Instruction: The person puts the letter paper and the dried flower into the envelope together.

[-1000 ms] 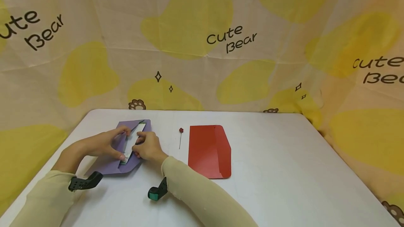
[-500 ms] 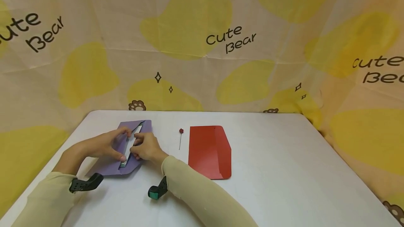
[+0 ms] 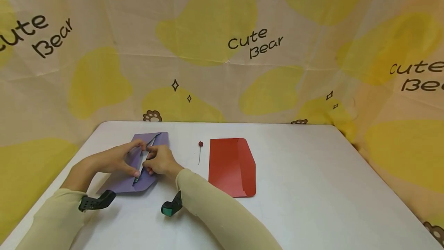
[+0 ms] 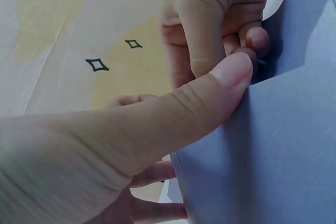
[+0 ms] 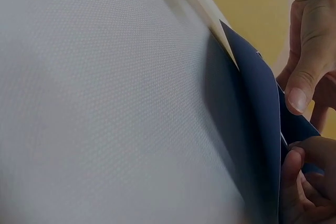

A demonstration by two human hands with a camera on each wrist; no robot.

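Note:
A purple envelope (image 3: 147,182) lies at the left of the table, its mouth spread apart. My left hand (image 3: 118,160) grips the envelope by the mouth, thumb at the near end and fingers farther up. A white card or folded paper (image 3: 142,159) sits mostly inside, only a narrow strip showing. The thumb and fingers of my right hand (image 3: 161,160) pinch that strip from the right. In the left wrist view my left thumb (image 4: 178,116) presses the edge of the envelope. The right wrist view shows the envelope (image 5: 257,95) edge-on, dark, with both hands beyond it.
Right of my hands, a red envelope (image 3: 225,169) lies flat on the white table (image 3: 305,188). Between the two envelopes is a thin pin-like stem with a small dark red flower head (image 3: 200,144). A patterned cloth (image 3: 204,22) hangs behind the table.
The white card has slid left and deeper into the purple envelope, so less of it shows. My right hand has moved slightly left with it; my left hand keeps its hold.

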